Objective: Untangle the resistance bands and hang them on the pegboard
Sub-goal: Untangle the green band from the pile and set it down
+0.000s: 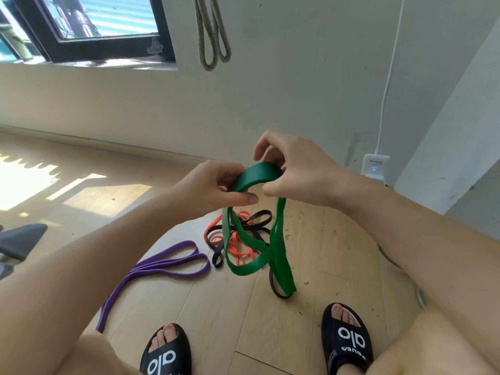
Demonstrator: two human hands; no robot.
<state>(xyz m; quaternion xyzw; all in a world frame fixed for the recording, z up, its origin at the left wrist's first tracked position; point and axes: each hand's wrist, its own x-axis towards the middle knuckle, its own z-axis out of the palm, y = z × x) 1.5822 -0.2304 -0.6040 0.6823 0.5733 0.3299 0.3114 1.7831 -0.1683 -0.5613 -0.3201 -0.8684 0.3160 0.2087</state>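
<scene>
A wide green resistance band (258,174) is lifted above the floor, its loops hanging down to the boards. My left hand (216,186) pinches its top on the left side, and my right hand (292,167) grips it on the right. Under it on the floor lie an orange band (238,249) and a black band (255,220), tangled together. A purple band (167,263) lies folded to the left. A grey band (212,31) hangs on the wall above; its peg is out of frame.
The wooden floor (216,307) is littered with small debris. My feet in black slides (166,350) stand at the bottom. A white plug box (374,166) with a cable sits by the wall at right. A grey chair base (19,239) is at left, a window (89,25) at top left.
</scene>
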